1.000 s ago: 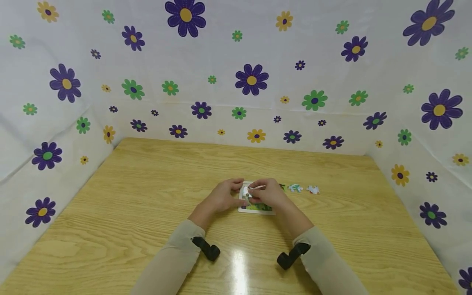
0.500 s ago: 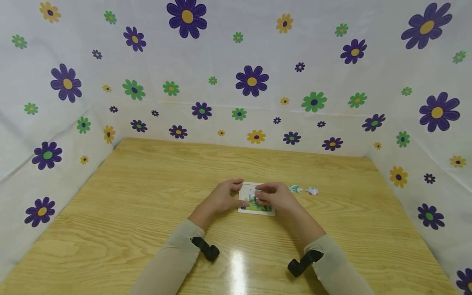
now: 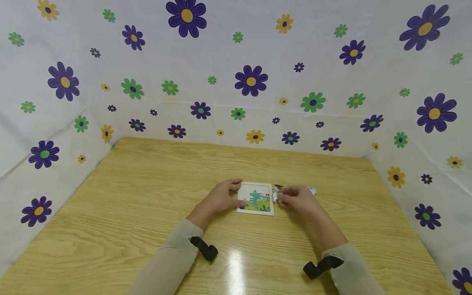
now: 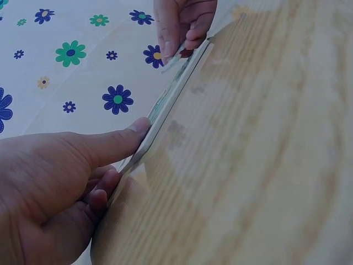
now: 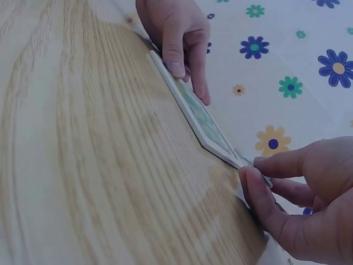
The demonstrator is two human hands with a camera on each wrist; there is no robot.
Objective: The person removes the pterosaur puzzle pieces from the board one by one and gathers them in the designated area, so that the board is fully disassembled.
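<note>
Beside one square, rimmed board (image 3: 257, 212), the right hand (image 3: 300, 201) pinches one thin piece (image 3: 275, 196); the left hand (image 3: 222, 197) grips the board.

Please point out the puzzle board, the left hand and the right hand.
Puzzle board (image 3: 245, 192), head view: bare upper-left area.
Left hand (image 3: 220, 198), head view: middle of the hand.
Right hand (image 3: 300, 200), head view: middle of the hand.

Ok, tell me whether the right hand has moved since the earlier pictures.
Yes: the right hand went right, from over the puzzle tray to beside its right edge.
</note>
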